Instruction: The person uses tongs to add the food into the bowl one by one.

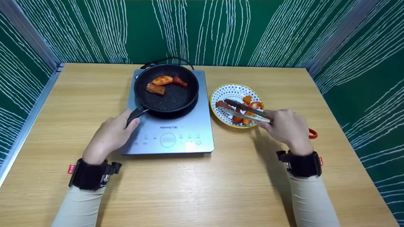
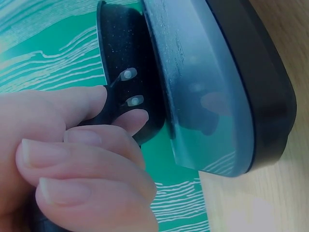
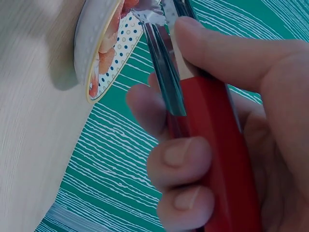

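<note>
My left hand (image 1: 112, 134) grips the black handle (image 1: 136, 114) of a dark frying pan (image 1: 176, 99), which sits on a silver induction cooktop (image 1: 186, 126). Three pieces of food lie in the pan: an orange wedge (image 1: 163, 80), a brown block (image 1: 155, 89) and a small reddish piece (image 1: 180, 82). My right hand (image 1: 287, 126) holds metal tongs (image 1: 246, 115) by their red handle (image 3: 215, 145). The tongs' tips reach over a dotted plate (image 1: 225, 91), around a reddish-brown piece of food (image 1: 224, 105) at its left side. Several orange and red pieces (image 1: 247, 120) share the plate.
The plate stands just right of the cooktop on a wooden table (image 1: 176, 189). A black power cord (image 1: 170, 58) curves behind the pan. Green walls with white streaks (image 1: 221, 31) enclose the table at the back and sides.
</note>
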{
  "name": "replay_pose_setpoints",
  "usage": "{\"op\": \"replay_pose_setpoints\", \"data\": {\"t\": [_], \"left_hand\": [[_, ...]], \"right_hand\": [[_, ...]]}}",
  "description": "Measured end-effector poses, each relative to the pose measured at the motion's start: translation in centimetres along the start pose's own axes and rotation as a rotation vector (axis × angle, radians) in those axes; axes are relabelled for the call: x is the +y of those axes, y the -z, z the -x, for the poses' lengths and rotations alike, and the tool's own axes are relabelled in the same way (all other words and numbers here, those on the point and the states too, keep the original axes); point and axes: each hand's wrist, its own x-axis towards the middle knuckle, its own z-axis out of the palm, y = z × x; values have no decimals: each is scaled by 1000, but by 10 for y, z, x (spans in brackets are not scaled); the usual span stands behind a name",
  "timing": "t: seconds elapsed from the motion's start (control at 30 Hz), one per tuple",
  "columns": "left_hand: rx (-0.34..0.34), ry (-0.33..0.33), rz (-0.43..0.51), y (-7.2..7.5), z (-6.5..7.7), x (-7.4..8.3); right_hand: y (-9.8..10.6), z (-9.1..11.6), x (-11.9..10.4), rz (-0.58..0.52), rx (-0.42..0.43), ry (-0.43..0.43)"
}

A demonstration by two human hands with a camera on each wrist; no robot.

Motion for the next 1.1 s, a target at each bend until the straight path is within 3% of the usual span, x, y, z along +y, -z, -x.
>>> {"op": "replay_pose_setpoints", "data": {"t": [0.37,0.7,1.1], "left_hand": [[-12,7,14,1,1,2],[4,-7,8,0,1,0],[5,-6,25,0,2,1]], "right_hand": [[-3,-4,-2,-19,-40,-7],[-7,-4,1,12,32,7],[-4,-3,0,13,42,19]]}}
